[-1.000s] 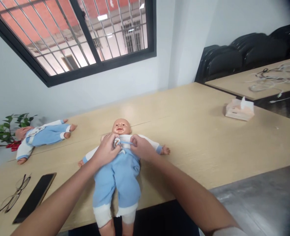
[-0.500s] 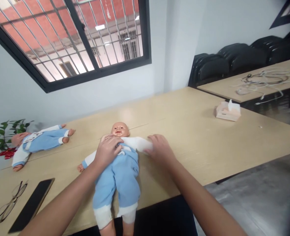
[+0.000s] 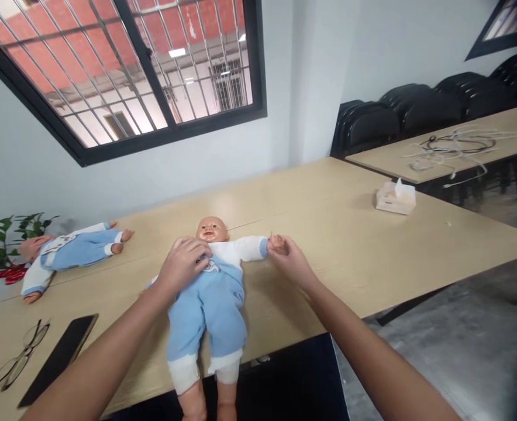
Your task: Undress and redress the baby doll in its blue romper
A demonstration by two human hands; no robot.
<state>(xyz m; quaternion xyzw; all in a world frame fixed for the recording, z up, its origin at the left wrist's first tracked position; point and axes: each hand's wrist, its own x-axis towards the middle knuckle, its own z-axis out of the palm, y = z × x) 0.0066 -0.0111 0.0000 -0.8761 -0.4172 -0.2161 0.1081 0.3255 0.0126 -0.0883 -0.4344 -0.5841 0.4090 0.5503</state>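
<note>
A baby doll (image 3: 208,327) in a blue and white suit lies on its back on the table, head away from me and legs over the near edge. My left hand (image 3: 183,263) is curled over the upper chest and shoulder, covering part of the suit's front print. The doll's arm on the right stretches sideways in a white sleeve (image 3: 252,248) with a blue cuff. At the end of that sleeve, my right hand (image 3: 291,260) is closed around the doll's small hand (image 3: 277,244). My left forearm mostly hides its other arm.
A second, similarly dressed doll (image 3: 81,248) lies at the left beside a leafy plant (image 3: 15,240). Eyeglasses (image 3: 24,356) and a dark phone (image 3: 59,359) rest at the near left. A tissue box (image 3: 395,197) stands at the right. Cables (image 3: 455,146) cover part of another table.
My right hand has shifted from the sleeve's end onto the doll's hand, which now shows with the blue cuff. My left hand stays on the chest, slightly further left.
</note>
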